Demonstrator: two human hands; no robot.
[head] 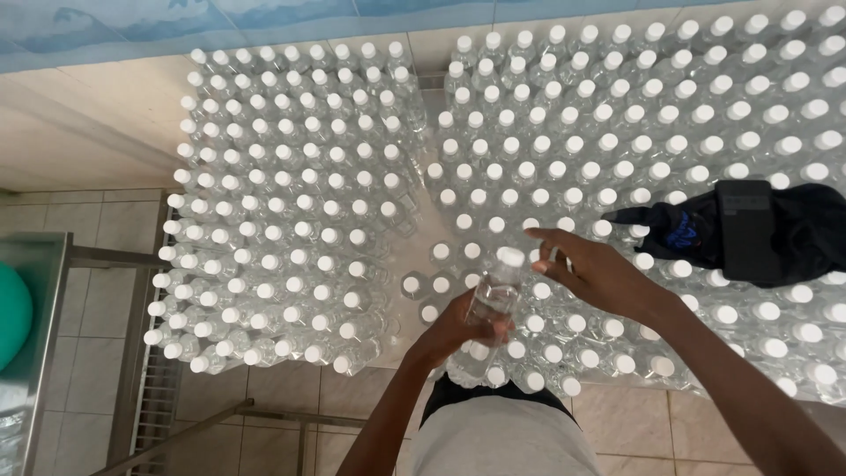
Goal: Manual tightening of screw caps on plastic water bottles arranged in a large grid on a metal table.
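Head view, looking straight down: left hand (458, 330) wrapped around a clear plastic bottle with a white screw cap (496, 291), held just above the bottles below, roughly dead centre of frame, tilted a bit toward 1 o'clock. Right hand (592, 275) hovering just beside the cap at 3 o'clock from it, fingers loosely spread, thumb and forefinger curved inward but not pinching anything, not touching the cap as far as can be told.

All around: big blocks of identical clear capped bottles (291, 211) standing upright, one block at 10 o'clock, another block (652, 115) running from 12 to 3. Small gap in the rows right by the held bottle, at about 9 o'clock from it. Black bundle of cloth with a flat dark device on top (749, 234) lying on the caps at 3 o'clock. Grey metal frame (53, 291) and beige floor tiles (97, 353) at 8 o'clock.

For doing this bit well, probably: firm grip low on the body so the thin plastic doesn't buckle, bottle kept near upright, free hand coming onto the cap squarely. Left forearm coming up from 6 o'clock, right forearm from 4 o'clock, wrist bent slightly inward.
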